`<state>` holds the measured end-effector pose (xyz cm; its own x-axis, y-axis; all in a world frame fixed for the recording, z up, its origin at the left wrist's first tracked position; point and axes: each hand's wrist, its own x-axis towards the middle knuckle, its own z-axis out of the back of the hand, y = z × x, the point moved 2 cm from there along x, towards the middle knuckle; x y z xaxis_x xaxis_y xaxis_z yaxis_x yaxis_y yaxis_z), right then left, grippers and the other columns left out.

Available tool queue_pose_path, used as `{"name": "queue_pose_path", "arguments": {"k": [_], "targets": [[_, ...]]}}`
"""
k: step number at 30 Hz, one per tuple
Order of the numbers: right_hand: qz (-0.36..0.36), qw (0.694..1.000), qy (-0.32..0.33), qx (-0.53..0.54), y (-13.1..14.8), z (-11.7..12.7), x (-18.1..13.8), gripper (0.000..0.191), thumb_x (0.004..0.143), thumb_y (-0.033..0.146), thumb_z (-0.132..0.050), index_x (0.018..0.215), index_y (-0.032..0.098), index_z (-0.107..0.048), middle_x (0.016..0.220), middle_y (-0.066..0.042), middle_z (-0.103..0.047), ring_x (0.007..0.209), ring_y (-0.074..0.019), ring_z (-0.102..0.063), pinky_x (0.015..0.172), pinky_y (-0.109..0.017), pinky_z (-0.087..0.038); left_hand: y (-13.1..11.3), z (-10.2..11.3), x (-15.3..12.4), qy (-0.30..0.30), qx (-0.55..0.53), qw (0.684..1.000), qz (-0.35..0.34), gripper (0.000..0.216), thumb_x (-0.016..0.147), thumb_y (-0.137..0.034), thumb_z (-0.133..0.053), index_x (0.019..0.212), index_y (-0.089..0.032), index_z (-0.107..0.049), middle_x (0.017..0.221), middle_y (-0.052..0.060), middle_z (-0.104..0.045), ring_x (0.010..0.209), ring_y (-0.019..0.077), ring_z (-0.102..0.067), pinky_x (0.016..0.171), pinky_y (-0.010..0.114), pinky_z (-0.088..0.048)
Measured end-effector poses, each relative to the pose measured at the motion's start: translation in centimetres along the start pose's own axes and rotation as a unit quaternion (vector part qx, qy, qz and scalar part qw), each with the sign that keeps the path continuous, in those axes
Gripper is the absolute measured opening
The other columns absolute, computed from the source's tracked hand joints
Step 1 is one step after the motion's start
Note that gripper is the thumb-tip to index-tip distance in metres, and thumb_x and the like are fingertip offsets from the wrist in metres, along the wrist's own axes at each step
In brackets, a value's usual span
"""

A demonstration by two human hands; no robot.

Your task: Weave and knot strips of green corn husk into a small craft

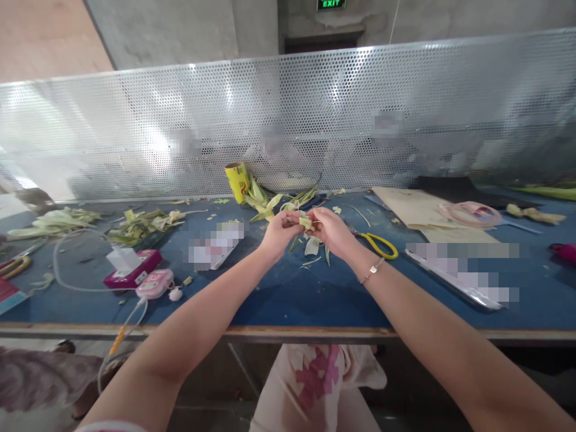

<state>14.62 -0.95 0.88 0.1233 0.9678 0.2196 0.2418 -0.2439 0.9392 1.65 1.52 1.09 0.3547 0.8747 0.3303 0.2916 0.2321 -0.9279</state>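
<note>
Over the middle of the blue table, the fingertips of my left hand (287, 228) and my right hand (330, 230) meet around a small pale-green piece of corn husk (306, 223). Both hands are closed on it, and the fingers partly cover it. Beneath them lie husk scraps (312, 245) on the table top. Close to my right wrist are scissors with yellow handles (380, 246), their blades mostly hidden by my hand. Just behind my left hand, longer husk leaves (265, 204) lean by a yellow cardboard tube (237, 182).
Husk piles (144, 225) lie on the left, behind a purple tissue box (134, 270) and a pink charger (155, 283) with a cable. A blurred phone-like object (218, 246) and a tray-like one (454, 279) flank my arms. A perforated metal screen (306, 114) closes the back.
</note>
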Motion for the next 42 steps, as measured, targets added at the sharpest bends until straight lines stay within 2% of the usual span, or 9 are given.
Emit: {"name": "queue_pose_path", "arguments": {"k": [8, 15, 23, 26, 29, 33, 36, 42], "targets": [[0.069, 0.987, 0.06, -0.134, 0.3, -0.1, -0.5, 0.042, 0.059, 0.036, -0.078, 0.09, 0.023, -0.053, 0.091, -0.001, -0.055, 0.075, -0.0133, -0.055, 0.068, -0.032, -0.049, -0.6, -0.1, -0.1, 0.005, -0.045, 0.999, -0.008, 0.023, 0.06, -0.009, -0.068, 0.081, -0.015, -0.062, 0.07, -0.001, -0.062, 0.065, 0.0092, -0.059, 0.071, 0.028, -0.048], [0.095, 0.985, 0.05, -0.137, 0.4, 0.2, -0.2, 0.031, 0.064, 0.033, -0.073, 0.086, 0.022, -0.055, 0.08, 0.0, -0.057, 0.07, -0.0141, -0.055, 0.069, -0.034, -0.048, -1.1, -0.3, -0.5, 0.014, -0.061, 0.998, 0.012, 0.018, 0.061, -0.007, -0.067, 0.076, -0.015, -0.063, 0.068, -0.002, -0.061, 0.066, 0.0077, -0.058, 0.075, 0.027, -0.047], [0.082, 0.99, 0.036, -0.111, 0.8, 0.2, -0.3, 0.036, 0.061, 0.028, -0.075, 0.091, 0.021, -0.056, 0.075, 0.002, -0.057, 0.069, -0.013, -0.055, 0.069, -0.032, -0.047, -0.9, -0.2, -0.3, 0.021, -0.062, 0.998, 0.013, 0.017, 0.061, -0.006, -0.066, 0.075, -0.015, -0.063, 0.069, -0.001, -0.062, 0.068, 0.0078, -0.058, 0.076, 0.027, -0.048], [0.054, 0.993, 0.037, -0.096, 0.8, 0.1, -0.4, 0.038, 0.06, 0.033, -0.077, 0.089, 0.02, -0.057, 0.075, 0.001, -0.057, 0.067, -0.0121, -0.054, 0.068, -0.031, -0.046, -0.7, 0.0, -0.2, 0.02, -0.06, 0.998, 0.009, 0.017, 0.062, -0.007, -0.066, 0.076, -0.015, -0.063, 0.069, -0.002, -0.061, 0.067, 0.0073, -0.058, 0.075, 0.026, -0.048], [0.017, 0.996, 0.053, -0.062, 0.6, -0.1, -0.4, 0.038, 0.065, 0.049, -0.073, 0.083, 0.02, -0.057, 0.074, 0.0, -0.057, 0.064, -0.0116, -0.053, 0.064, -0.03, -0.046, -0.6, 0.0, -0.2, 0.017, -0.056, 0.998, 0.006, 0.018, 0.061, -0.006, -0.066, 0.077, -0.014, -0.063, 0.068, -0.002, -0.061, 0.066, 0.0065, -0.058, 0.073, 0.024, -0.047], [-0.015, 0.998, 0.026, -0.048, 0.0, -0.1, -0.1, 0.046, 0.066, 0.064, -0.065, 0.074, 0.022, -0.052, 0.066, 0.002, -0.052, 0.055, -0.0109, -0.048, 0.054, -0.029, -0.043, -0.4, 0.1, -0.1, 0.015, -0.032, 0.999, -0.007, 0.019, 0.061, -0.007, -0.067, 0.078, -0.014, -0.063, 0.07, -0.002, -0.062, 0.067, 0.0069, -0.058, 0.072, 0.024, -0.047], [-0.021, 0.998, 0.004, -0.053, -0.4, -0.1, 0.0, 0.048, 0.067, 0.067, -0.063, 0.069, 0.023, -0.046, 0.059, 0.003, -0.047, 0.049, -0.0103, -0.044, 0.049, -0.027, -0.038, -0.2, 0.1, 0.0, 0.008, -0.012, 0.999, -0.029, 0.019, 0.061, -0.01, -0.069, 0.079, -0.015, -0.063, 0.071, -0.002, -0.062, 0.068, 0.0073, -0.058, 0.074, 0.025, -0.047], [0.039, 0.994, -0.008, -0.099, -0.2, -0.1, -0.2, 0.042, 0.071, 0.06, -0.063, 0.065, 0.023, -0.042, 0.052, 0.006, -0.039, 0.045, -0.0093, -0.039, 0.045, -0.025, -0.03, -0.2, -0.2, -0.2, 0.013, 0.024, 0.998, -0.05, 0.018, 0.06, -0.01, -0.07, 0.076, -0.015, -0.063, 0.072, -0.002, -0.063, 0.068, 0.0069, -0.057, 0.073, 0.024, -0.045]]}}
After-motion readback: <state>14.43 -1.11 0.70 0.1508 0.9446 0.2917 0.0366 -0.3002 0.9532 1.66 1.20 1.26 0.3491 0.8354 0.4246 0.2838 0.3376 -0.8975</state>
